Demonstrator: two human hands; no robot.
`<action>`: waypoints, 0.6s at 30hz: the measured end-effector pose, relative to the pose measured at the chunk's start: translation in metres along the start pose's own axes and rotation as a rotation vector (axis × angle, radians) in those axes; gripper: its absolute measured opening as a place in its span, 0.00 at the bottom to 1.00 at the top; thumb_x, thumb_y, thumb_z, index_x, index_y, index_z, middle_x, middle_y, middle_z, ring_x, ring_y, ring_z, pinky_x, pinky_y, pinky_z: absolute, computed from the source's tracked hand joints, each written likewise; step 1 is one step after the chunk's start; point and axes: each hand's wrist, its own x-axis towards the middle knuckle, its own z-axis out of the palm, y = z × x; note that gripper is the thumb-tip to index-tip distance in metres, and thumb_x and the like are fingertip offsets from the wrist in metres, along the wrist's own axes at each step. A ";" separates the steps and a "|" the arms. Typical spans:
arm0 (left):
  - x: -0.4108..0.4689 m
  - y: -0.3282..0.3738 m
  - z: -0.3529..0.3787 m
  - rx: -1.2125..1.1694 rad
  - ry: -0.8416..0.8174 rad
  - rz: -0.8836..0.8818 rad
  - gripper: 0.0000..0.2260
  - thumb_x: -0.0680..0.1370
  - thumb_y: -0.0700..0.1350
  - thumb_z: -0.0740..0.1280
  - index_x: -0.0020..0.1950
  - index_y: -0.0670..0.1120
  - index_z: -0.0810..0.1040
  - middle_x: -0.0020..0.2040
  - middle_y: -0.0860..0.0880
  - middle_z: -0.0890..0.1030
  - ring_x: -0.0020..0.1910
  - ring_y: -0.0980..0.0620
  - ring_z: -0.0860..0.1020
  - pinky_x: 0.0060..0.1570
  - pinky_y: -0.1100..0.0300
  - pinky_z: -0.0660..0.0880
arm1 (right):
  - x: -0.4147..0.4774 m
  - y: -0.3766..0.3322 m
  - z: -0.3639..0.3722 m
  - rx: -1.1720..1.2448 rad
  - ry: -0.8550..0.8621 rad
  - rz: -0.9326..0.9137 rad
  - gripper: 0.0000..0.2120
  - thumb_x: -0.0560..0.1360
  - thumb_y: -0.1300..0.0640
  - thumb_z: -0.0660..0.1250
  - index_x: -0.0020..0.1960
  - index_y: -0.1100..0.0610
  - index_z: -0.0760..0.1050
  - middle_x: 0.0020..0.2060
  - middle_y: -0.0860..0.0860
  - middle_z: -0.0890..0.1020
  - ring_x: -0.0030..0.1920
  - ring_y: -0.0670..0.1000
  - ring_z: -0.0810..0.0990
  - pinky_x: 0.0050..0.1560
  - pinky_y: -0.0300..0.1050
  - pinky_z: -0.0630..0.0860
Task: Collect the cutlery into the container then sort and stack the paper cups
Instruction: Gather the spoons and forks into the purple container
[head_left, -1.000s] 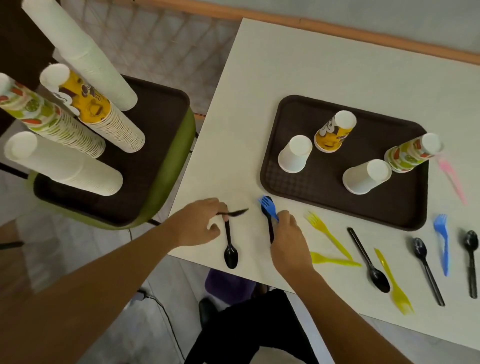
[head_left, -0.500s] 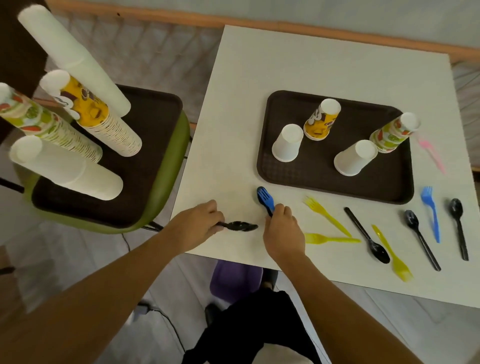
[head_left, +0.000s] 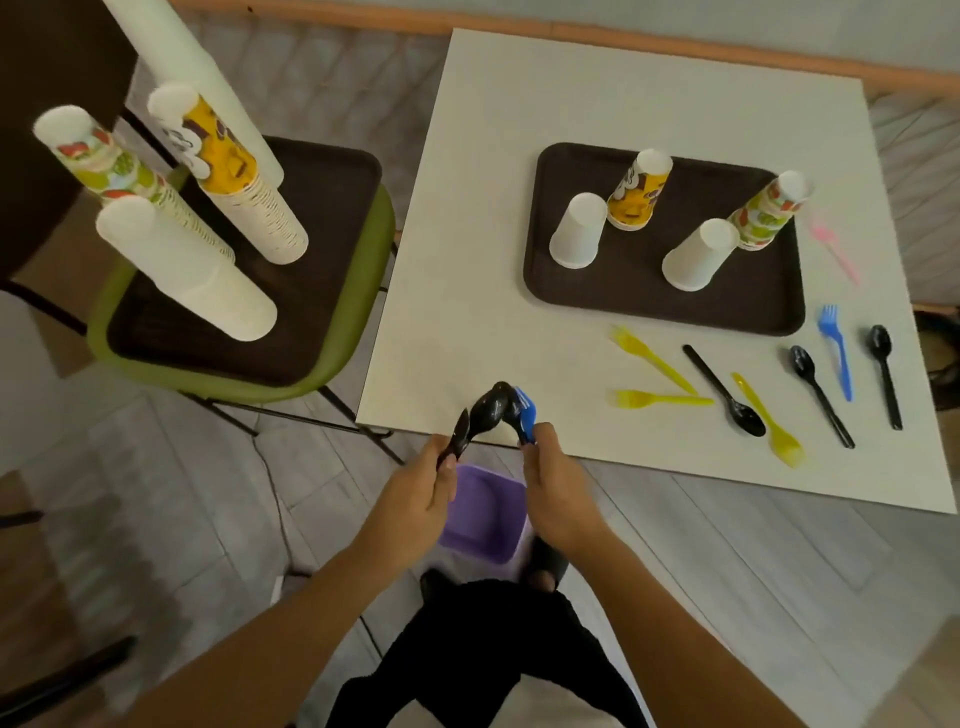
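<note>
Cutlery first: I have the left hand (head_left: 415, 499) pinching a black spoon (head_left: 488, 408) by its handle and the right hand (head_left: 558, 499) pinching a blue fork (head_left: 524, 410). Both are at the table's (head_left: 519, 130) near edge, above the purple container (head_left: 480, 512). The plastic looks light, thin and slick, so I'd grip mid-handle. A yellow fork (head_left: 662, 399) lies near the tray (head_left: 649, 306).

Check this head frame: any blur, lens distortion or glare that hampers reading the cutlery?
Head view: wide-angle bend makes the table edges splay and the cup stacks lean outward; head view: soft, dim light, no hard glare; head view: the pink fork is smeared, and the black cutlery in the left hand blurs against the blue fork in the right hand.
</note>
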 end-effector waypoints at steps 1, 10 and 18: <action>-0.011 -0.006 0.010 -0.026 0.022 -0.017 0.15 0.79 0.63 0.50 0.57 0.59 0.70 0.43 0.53 0.79 0.40 0.61 0.79 0.35 0.69 0.73 | -0.008 0.008 0.007 0.017 -0.004 0.006 0.05 0.86 0.54 0.52 0.52 0.45 0.63 0.35 0.47 0.75 0.32 0.47 0.72 0.30 0.42 0.67; -0.049 -0.073 0.104 -0.371 0.159 -0.519 0.10 0.85 0.52 0.56 0.50 0.54 0.75 0.30 0.55 0.73 0.29 0.60 0.70 0.31 0.64 0.67 | -0.040 0.109 0.067 -0.030 -0.221 0.284 0.08 0.86 0.54 0.54 0.63 0.46 0.66 0.42 0.49 0.79 0.38 0.46 0.80 0.37 0.37 0.75; 0.010 -0.149 0.185 -0.140 0.038 -0.843 0.13 0.85 0.48 0.58 0.50 0.41 0.77 0.44 0.40 0.79 0.41 0.42 0.79 0.40 0.54 0.73 | 0.008 0.175 0.133 -0.190 -0.329 0.398 0.09 0.80 0.67 0.59 0.55 0.56 0.72 0.45 0.50 0.78 0.40 0.45 0.76 0.34 0.33 0.70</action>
